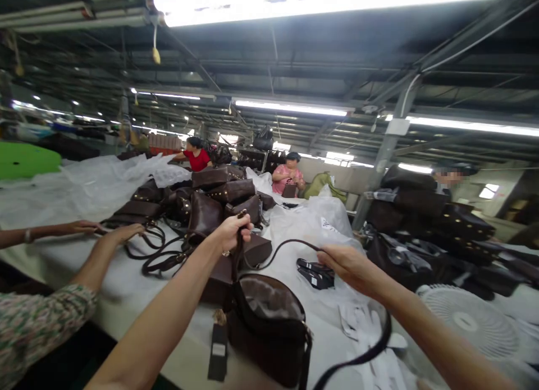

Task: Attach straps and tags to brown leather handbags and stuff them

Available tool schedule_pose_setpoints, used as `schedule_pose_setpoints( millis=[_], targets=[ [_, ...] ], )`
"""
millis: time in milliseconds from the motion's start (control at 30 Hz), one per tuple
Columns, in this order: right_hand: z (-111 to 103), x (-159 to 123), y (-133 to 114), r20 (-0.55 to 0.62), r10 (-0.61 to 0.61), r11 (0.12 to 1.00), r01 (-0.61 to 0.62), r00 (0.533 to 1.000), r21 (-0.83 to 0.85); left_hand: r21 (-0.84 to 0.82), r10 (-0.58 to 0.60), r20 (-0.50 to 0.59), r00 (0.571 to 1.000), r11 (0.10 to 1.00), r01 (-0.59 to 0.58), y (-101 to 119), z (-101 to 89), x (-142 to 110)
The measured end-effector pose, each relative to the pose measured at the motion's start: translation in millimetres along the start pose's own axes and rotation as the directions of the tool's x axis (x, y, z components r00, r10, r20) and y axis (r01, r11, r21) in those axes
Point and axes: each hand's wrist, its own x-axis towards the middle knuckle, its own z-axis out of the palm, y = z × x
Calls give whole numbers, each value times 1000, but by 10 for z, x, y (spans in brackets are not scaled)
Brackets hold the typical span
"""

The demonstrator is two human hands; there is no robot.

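Observation:
My left hand (233,230) is closed round the dark strap (278,254) of a brown leather shoulder bag (269,322), which hangs open-mouthed below it over the white table (122,300). My right hand (347,265) grips the same strap further along, where it loops to the right and down past my forearm. A black hang tag (218,351) dangles at the bag's left side.
A heap of brown bags (202,202) covers the table behind. A co-worker's two hands (107,230) at the left touch bag straps. Clear plastic wrap (311,221), a white fan (467,322), more stacked bags (429,221) at the right, and three people at the back.

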Motion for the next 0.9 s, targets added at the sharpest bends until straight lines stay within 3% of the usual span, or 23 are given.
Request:
schedule_pose_setpoints(
  millis=[100, 200, 300, 400, 467, 567, 633, 767, 900],
  targets=[
    [-152, 336, -434, 42, -56, 965, 65, 998, -255, 193, -114, 159, 981, 978, 82, -183, 366, -24],
    [-226, 615, -771, 83, -78, 946, 100, 993, -307, 433, -209, 271, 940, 898, 75, -277, 584, -69],
    [-251, 731, -767, 43, -24, 947, 37, 999, -320, 586, -238, 289, 927, 810, 26, -266, 565, -155],
    [-243, 684, -517, -4, 34, 945, -33, 999, -327, 680, -114, 275, 955, 725, -109, -208, 378, -225],
    [-210, 601, -366, -58, 109, 937, -122, 992, -328, 641, 20, 221, 975, 750, -161, -189, 247, -229],
    [-87, 494, -359, -108, 186, 929, -211, 977, -303, 446, 163, 95, 982, 875, -189, -253, 178, -187],
    [43, 472, -515, -78, 150, 945, -166, 986, -282, 297, 189, 67, 980, 934, -201, -372, 238, -156],
    [285, 534, -912, 8, 56, 963, -52, 998, -263, 56, 138, 122, 983, 988, -146, -671, 433, -128],
    [358, 536, -937, 77, -63, 984, 75, 995, -159, -8, 139, 50, 989, 990, -138, -674, 407, -77]
  ],
)
